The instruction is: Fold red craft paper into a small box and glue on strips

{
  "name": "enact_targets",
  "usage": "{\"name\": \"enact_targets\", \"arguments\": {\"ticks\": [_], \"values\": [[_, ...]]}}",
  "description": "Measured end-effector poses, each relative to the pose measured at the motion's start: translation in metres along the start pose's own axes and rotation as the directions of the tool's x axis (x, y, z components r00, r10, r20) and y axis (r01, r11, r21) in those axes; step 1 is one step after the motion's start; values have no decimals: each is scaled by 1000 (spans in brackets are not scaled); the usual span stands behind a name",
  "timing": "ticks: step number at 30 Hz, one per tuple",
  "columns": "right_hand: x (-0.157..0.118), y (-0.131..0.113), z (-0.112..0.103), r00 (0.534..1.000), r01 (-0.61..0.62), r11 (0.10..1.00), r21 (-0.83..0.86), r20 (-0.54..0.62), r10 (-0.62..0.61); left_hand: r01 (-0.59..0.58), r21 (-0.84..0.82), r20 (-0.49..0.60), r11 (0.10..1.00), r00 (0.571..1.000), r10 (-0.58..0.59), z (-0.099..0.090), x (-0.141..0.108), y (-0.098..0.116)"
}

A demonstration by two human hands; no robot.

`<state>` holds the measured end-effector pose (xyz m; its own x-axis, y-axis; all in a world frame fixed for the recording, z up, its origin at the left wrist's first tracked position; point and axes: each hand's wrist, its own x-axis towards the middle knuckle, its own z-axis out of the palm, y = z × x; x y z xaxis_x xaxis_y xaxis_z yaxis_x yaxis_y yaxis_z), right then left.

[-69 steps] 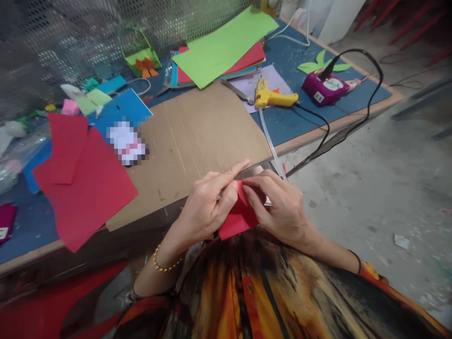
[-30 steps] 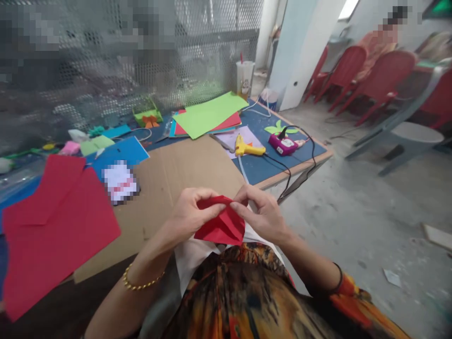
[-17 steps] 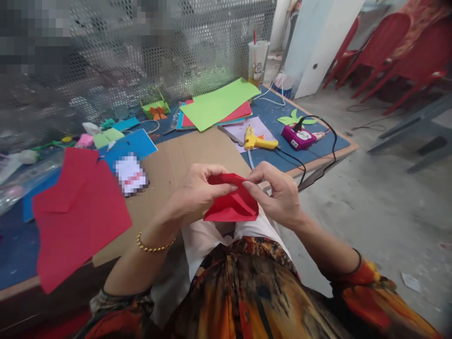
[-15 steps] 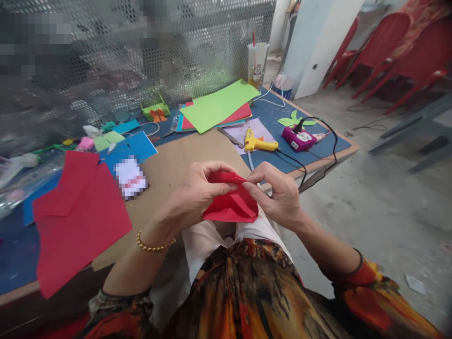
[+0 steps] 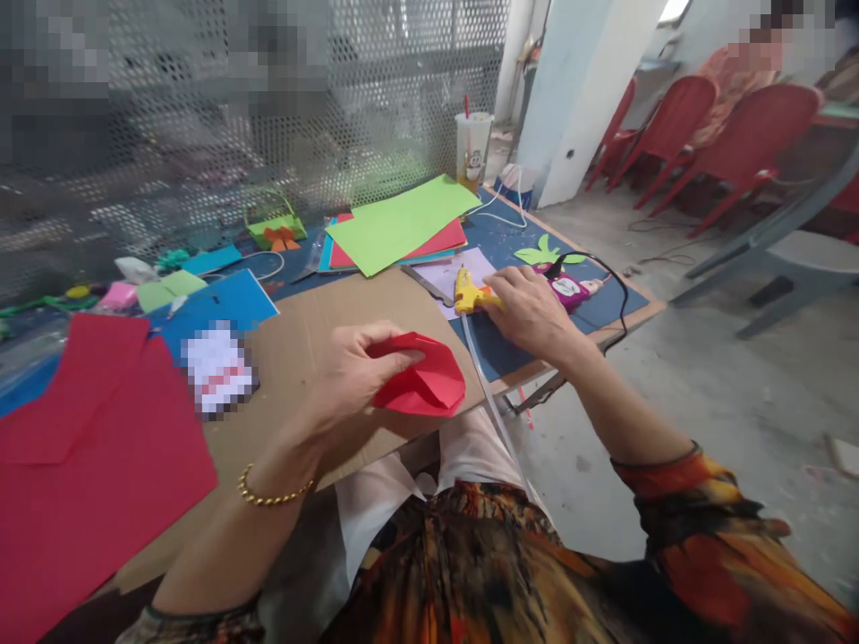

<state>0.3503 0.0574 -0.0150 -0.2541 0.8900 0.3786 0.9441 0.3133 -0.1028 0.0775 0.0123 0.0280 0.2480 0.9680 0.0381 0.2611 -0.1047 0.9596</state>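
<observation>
- folded red paper: creased, puffed into a pocket shape, held above the cardboard sheet edge
- left hand: fingers pinching the paper's left side
- right hand: closed over yellow glue gun on the blue table

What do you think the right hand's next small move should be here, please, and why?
Probably closing around the yellow glue gun and lifting it. The right hand already rests on its handle on the table, while the left hand holds the folded red paper ready beside it.
</observation>
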Motion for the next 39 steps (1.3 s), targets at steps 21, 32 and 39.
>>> {"name": "enact_targets", "arguments": {"ticks": [21, 32, 39], "values": [[-6, 37, 4, 963, -61, 734, 676, -154, 221, -177, 149, -95, 973, 977, 192, -8, 10, -22], [-48, -12, -45, 999, -42, 285, 958, 36, 25, -265, 187, -66, 946, 957, 281, -13, 15, -28], [-47, -21, -49, 995, -50, 392, 919, 82, -65, -354, 238, -29, 905, 928, 371, -12, 11, -27]]}}
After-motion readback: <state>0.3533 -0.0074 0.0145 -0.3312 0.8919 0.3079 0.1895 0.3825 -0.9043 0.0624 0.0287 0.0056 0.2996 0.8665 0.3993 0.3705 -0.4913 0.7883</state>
